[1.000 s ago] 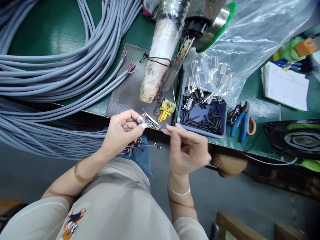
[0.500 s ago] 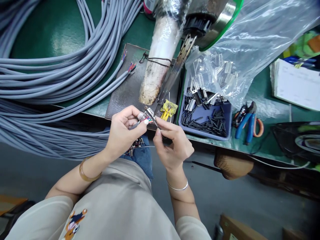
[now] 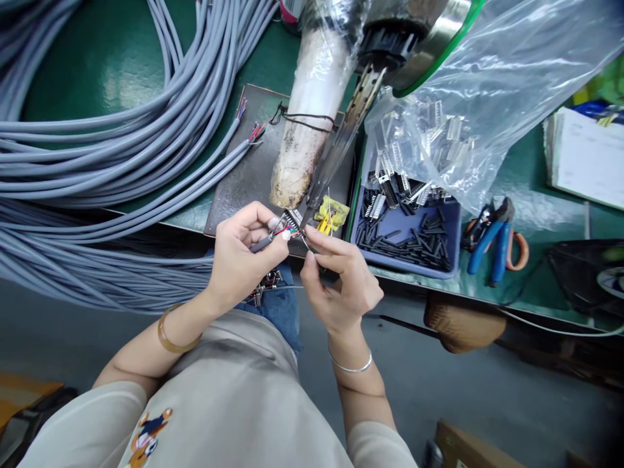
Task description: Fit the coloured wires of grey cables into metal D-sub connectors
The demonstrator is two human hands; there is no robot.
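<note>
My left hand (image 3: 246, 250) is closed around a pin connector (image 3: 293, 218) and the end of a grey cable (image 3: 262, 244). Red, green and other coloured wires (image 3: 287, 229) fan out from the cable at the connector. Thumb and forefinger of my right hand (image 3: 341, 270) pinch a thin silvery wire (image 3: 305, 244), its end close to the connector. Just above the connector, the dark tip of a soldering iron (image 3: 312, 201) points down; whether they touch I cannot tell. A yellow piece (image 3: 325, 224) with a sponge-like top lies beside my right fingertips.
Coiled grey cables (image 3: 195, 123) fill the left side. A wrapped white tube (image 3: 307, 110) slants over a dark plate (image 3: 234, 188). Right of it, a blue tray (image 3: 453, 260) holds black sleeves and connectors, partly under a plastic bag (image 3: 507, 97). Blue-handled cutters (image 3: 487, 240) lie beyond.
The camera view has shifted slightly, so things at the right appear farther right. The connector has tilted a little, and the coloured wires show more clearly. Both hands keep their grips.
</note>
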